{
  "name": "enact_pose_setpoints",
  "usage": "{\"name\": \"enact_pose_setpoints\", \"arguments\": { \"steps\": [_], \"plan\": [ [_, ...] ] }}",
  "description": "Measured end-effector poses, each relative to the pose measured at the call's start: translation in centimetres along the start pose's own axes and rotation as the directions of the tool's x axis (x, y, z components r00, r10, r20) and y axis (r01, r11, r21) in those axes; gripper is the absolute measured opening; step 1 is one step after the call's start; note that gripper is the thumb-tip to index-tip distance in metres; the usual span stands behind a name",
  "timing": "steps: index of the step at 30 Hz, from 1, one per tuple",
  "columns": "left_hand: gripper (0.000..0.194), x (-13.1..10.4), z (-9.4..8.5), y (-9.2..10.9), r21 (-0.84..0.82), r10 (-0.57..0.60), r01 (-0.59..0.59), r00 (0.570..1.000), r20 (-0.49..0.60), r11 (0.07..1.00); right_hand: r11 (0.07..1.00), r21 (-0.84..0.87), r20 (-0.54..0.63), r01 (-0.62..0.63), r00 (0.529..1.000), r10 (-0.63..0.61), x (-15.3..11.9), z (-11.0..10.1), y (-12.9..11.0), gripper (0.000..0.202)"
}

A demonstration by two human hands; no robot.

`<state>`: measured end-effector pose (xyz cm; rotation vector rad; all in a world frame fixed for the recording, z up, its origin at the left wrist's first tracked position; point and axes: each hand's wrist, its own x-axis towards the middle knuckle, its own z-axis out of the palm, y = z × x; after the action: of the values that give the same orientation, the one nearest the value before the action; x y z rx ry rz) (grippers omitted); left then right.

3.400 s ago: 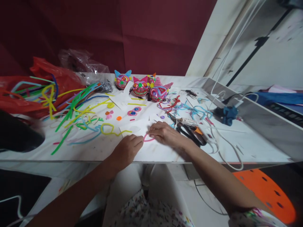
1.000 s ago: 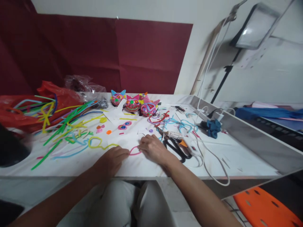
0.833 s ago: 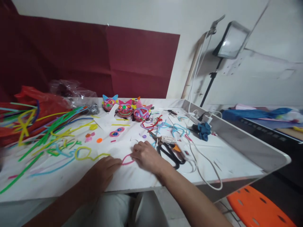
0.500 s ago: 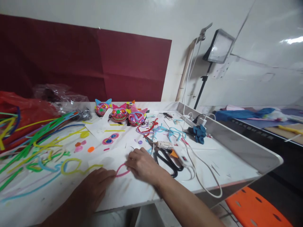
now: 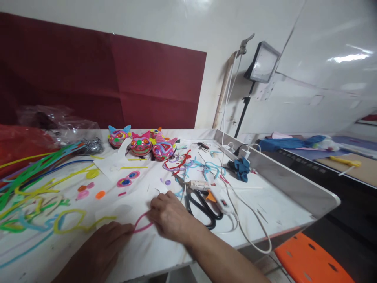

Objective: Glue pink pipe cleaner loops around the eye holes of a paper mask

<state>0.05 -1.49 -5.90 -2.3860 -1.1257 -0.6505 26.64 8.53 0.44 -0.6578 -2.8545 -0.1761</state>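
A bent pink pipe cleaner [image 5: 143,227] lies low over the white table near its front edge, between my two hands. My left hand [image 5: 110,239] is closed, its fingertips pinching the left end of the loop. My right hand [image 5: 166,214] has its fingers curled down on the right side of the same piece. Just left of my left hand is a curled yellow pipe cleaner [image 5: 69,228]. Black-handled scissors [image 5: 203,210] rest to the right of my right hand, beside a white glue gun [image 5: 219,200]. Pink and blue eye shapes [image 5: 128,180] lie beyond my hands.
Decorated cat-like faces [image 5: 141,144] stand at the back. Green pipe cleaners [image 5: 38,169] and a red plastic bag [image 5: 23,145] fill the left side. A white cable [image 5: 247,232] loops toward the front edge. An orange stool [image 5: 312,259] stands at lower right.
The view has shifted, so most of the scene sits further left. My hands still hold the pink loop in nearly the same pose.
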Motion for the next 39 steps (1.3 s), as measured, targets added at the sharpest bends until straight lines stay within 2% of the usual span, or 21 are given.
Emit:
{"name": "enact_pose_setpoints", "arguments": {
  "steps": [3,8,11,17,19,21,23,25,31,35,39],
  "plan": [
    [0.097,0.2,-0.4,-0.2,0.004,0.027,-0.027,0.999,0.016,1.000,1.000,0.001,0.037,-0.004,0.999,0.004,0.0,-0.2,-0.1,0.006],
    [0.094,0.7,-0.5,-0.1,0.022,0.025,-0.023,0.995,-0.094,0.999,1.000,0.002,0.064,-0.007,0.998,0.006,0.1,-0.3,-0.3,0.007],
    [0.094,0.5,-0.4,-0.2,0.021,0.041,-0.040,0.998,-0.048,0.999,1.000,0.003,0.033,-0.016,0.999,0.016,0.1,0.0,-0.3,0.010],
    [0.090,0.2,-0.8,-0.1,-0.005,-0.028,0.028,1.000,-0.006,1.000,1.000,0.008,-0.016,0.002,1.000,-0.002,0.1,0.8,-0.2,0.015],
    [0.090,0.2,-1.1,0.2,-0.032,-0.040,0.042,0.997,0.064,0.999,1.000,0.028,-0.008,-0.008,1.000,0.008,0.2,0.9,-0.4,0.016],
    [0.081,0.2,-1.3,0.7,-0.066,-0.082,0.089,0.991,0.108,0.994,0.998,0.051,0.002,-0.023,1.000,0.023,0.3,0.9,-0.6,0.017],
    [0.063,0.2,-1.3,1.2,-0.088,-0.121,0.133,0.984,0.132,0.987,0.997,0.073,0.010,-0.027,1.000,0.026,0.5,0.8,-0.8,0.019],
    [0.054,0.2,-1.5,1.7,-0.088,-0.178,0.198,0.964,0.200,0.976,0.995,0.096,0.017,-0.019,1.000,0.017,0.5,0.5,-1.0,0.020],
    [0.049,1.1,-2.9,2.3,-0.127,-0.229,0.274,0.931,0.286,0.953,0.987,0.163,0.042,0.000,0.999,-0.007,0.5,-0.5,-1.3,0.024],
    [0.052,1.2,-3.4,2.1,-0.137,-0.210,0.258,0.934,0.291,0.956,0.983,0.181,0.059,-0.003,0.998,-0.008,1.0,-0.7,-1.4,0.026],
    [0.058,0.6,-3.0,1.8,-0.101,-0.207,0.238,0.946,0.248,0.966,0.989,0.149,0.064,-0.021,0.998,0.012,0.4,-1.4,-1.8,0.024]
  ]
}}
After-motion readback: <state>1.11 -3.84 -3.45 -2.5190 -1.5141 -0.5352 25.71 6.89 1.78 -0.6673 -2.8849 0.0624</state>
